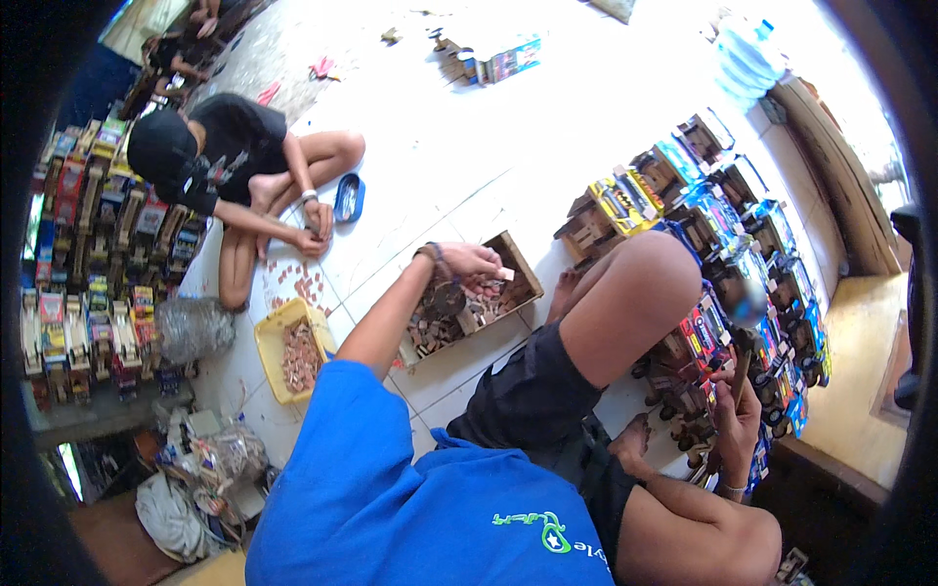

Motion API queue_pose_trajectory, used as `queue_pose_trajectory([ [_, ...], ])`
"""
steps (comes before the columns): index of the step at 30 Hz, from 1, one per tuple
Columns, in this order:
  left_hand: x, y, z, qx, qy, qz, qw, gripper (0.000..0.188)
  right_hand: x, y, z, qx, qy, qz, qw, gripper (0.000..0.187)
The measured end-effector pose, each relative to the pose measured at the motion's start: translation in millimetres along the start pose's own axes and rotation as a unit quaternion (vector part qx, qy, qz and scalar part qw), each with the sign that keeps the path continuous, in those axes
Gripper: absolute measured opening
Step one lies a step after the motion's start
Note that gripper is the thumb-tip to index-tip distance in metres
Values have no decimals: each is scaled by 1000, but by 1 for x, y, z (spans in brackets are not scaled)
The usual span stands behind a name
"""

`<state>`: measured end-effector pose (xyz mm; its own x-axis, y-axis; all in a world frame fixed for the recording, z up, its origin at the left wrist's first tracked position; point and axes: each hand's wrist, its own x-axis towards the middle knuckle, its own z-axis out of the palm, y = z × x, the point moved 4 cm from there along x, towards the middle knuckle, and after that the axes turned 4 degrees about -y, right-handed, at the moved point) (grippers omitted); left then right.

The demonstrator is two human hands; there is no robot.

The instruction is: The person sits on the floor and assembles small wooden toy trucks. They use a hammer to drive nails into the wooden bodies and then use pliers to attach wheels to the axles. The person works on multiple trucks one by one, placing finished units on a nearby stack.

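My left hand [473,264] reaches over a wooden box [529,268], a small pale wooden block [506,274] pinched at its fingertips. Many small brown and reddish wood pieces [479,308] lie in the box below it. Close by the wrist is a dark round thing [447,299], whose kind I cannot make out. Off to the right, beside my bent leg, my right hand [735,420] is closed around the upright handle of a hammer [742,366]. The hammer's head is blurred in front of rows of colourful toy trucks [728,220].
A yellow tub [266,350] of small wood pieces stands left of the box, with loose pieces [298,283] on the tiles. Another person [244,156] sits cross-legged at the upper left, near a blue container [349,198]. More toy trucks [117,215] are stacked along the left.
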<state>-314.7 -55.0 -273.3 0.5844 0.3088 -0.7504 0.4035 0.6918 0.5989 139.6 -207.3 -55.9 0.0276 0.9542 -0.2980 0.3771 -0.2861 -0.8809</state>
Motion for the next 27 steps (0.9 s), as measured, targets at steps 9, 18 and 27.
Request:
queue_pose_trajectory([
  [9,-95,140,88,-100,-115,213,965,22,-1,-19,5,37,-22,3,999,16],
  [18,-47,251,277,-5,-317,194,928,23,-15,-48,-23,161,52,-87,982,23],
  [27,20,250,367,126,-297,178,930,33,-43,7,-60,299,275,-5,914,23],
])
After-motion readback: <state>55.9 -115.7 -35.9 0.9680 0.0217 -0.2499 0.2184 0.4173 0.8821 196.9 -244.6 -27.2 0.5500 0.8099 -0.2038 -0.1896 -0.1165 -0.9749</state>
